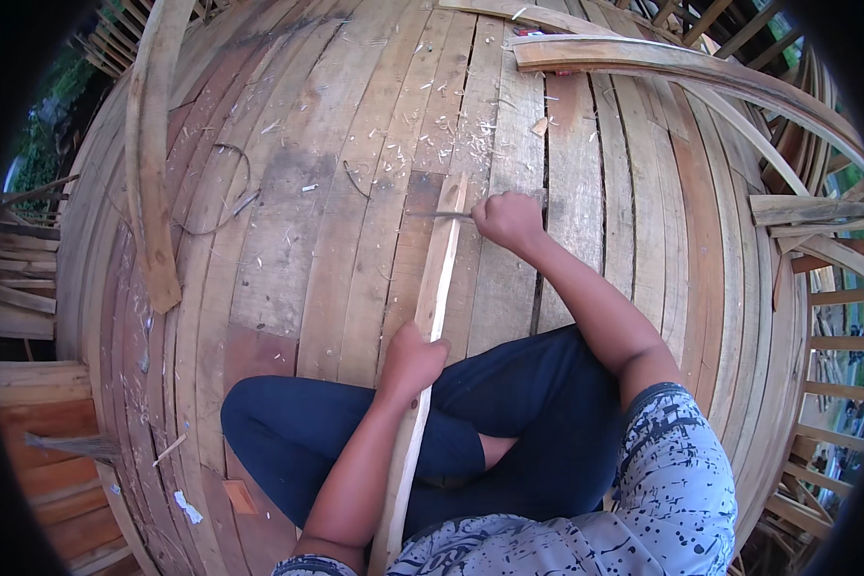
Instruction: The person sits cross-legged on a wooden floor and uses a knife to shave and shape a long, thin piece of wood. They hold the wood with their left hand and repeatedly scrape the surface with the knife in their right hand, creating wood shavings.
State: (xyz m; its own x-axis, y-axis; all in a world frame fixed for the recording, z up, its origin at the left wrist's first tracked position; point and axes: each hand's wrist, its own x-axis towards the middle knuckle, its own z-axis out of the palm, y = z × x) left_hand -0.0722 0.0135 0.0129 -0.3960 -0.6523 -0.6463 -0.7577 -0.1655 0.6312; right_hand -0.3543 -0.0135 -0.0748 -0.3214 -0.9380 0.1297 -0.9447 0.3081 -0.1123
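Observation:
A long, pale strip of wood (438, 274) runs from the floor in front of me, across my crossed legs, to my body. My left hand (413, 363) is wrapped round it about midway along. Beyond it, my right hand (509, 223) is closed in a fist on a knife (440, 214). The thin dark blade points left and lies across the strip near its far end. The fist hides the handle. Small curled wood shavings (475, 144) are scattered on the boards around that end.
I sit on a plank floor (288, 278) with narrow gaps between boards. A long board (149, 163) lies to the left, near a thin cord (245, 178). Curved boards (643, 58) cross the far right. Stacked planks (816, 211) and slatted railings (840, 389) line the right edge.

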